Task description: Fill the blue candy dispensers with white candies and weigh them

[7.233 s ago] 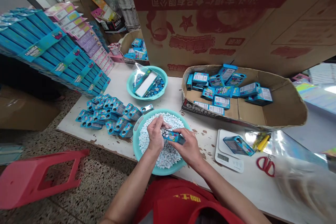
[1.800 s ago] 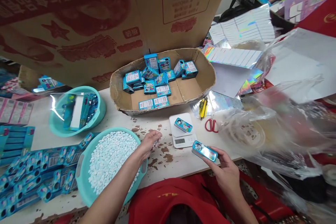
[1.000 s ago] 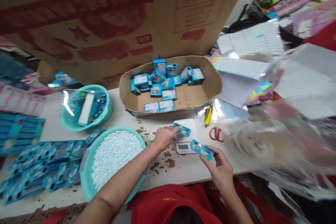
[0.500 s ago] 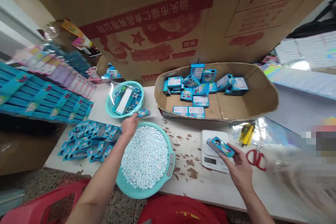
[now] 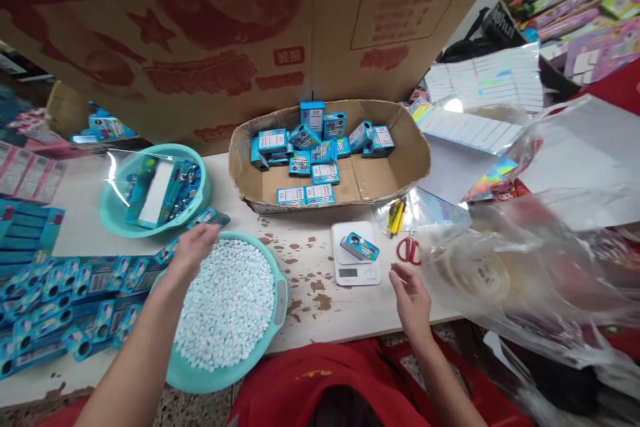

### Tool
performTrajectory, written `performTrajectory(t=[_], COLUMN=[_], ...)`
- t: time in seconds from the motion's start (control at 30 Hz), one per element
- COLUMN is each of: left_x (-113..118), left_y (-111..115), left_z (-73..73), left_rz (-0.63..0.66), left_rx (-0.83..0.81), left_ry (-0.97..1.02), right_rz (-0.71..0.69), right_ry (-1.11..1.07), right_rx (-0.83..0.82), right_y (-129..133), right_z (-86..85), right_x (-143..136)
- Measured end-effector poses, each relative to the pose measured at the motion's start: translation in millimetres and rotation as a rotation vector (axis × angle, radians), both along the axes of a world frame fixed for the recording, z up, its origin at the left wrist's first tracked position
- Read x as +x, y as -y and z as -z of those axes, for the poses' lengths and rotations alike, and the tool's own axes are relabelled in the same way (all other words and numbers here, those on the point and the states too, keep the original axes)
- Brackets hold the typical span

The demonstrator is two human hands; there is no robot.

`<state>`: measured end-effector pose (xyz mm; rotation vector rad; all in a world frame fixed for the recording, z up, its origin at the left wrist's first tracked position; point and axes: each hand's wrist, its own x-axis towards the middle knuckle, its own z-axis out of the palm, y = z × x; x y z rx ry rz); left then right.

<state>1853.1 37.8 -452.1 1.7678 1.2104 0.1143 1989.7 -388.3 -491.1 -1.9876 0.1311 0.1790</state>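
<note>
On the white kitchen scale (image 5: 356, 273) lies a small blue box (image 5: 361, 245) with a round hole at one end. To the right of the scale, my right hand (image 5: 413, 300) is open and empty, its fingers slightly bent. My left hand (image 5: 194, 248) is closed on another blue box (image 5: 214, 217), which sticks out past its fingers. That hand is over the left rim of a turquoise basin (image 5: 281, 303) full of pale, pill-like candies (image 5: 225, 310). Many similar blue boxes (image 5: 95, 280) stand in rows on the left, several showing round holes.
Behind the scale, a cut-down cardboard tray (image 5: 400, 173) holds several blue boxes. A smaller turquoise bowl (image 5: 203, 203) is at back left. Red scissors (image 5: 409, 250), a yellow cutter (image 5: 397, 217) and clear plastic bags (image 5: 500, 273) are on the right. A large carton (image 5: 225, 47) rises behind.
My right hand has let go of the blue box on the scale and drawn back to the right. The view has turned right. My left hand still grips its box.
</note>
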Motion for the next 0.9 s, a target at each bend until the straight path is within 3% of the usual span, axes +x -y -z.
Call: performTrajectory(t=[0.1,0.2,0.27,0.37,0.47,0.63,0.77,0.9], left_x=[30.4,67.8,93.3,128.7,156.2,177.0,180.1,182.6], left_y=[52.2,99.4,124.8,155.3,178.4,198.0,201.1,203.1], left_z=[-6.5,-10.5,-15.5,-29.0,-42.6,-42.6,-34.5,-32.6], left_rz=[0.159,0.470,0.692,0.993,1.170,1.344,1.389,1.408], left_rx=[-0.454,-0.609,-0.526,-0.246,0.035,0.308,0.401,0.422], left_ry=[0.136,0.092,0.058,0.020,-0.042,-0.143,-0.147,-0.145], right_rz=[0.006,-0.006,-0.016,-0.074,-0.226,-0.484,-0.507,-0.497], right_ry=[-0.014,-0.031,-0.032,0.066,0.299,0.527,0.607,0.639], right_rx=[0.031,0.057,0.065,0.020,-0.122,-0.416,-0.532,-0.503], right_y=[-1.1,-1.5,-2.5,-10.1,-27.1,-56.1,-62.2,-62.8], right_z=[3.0,6.0,6.0,-0.4,-10.7,-11.1,-1.9,1.3], right_x=[-0.2,0.2,0.8,3.9,10.6,18.2,16.1,15.6])
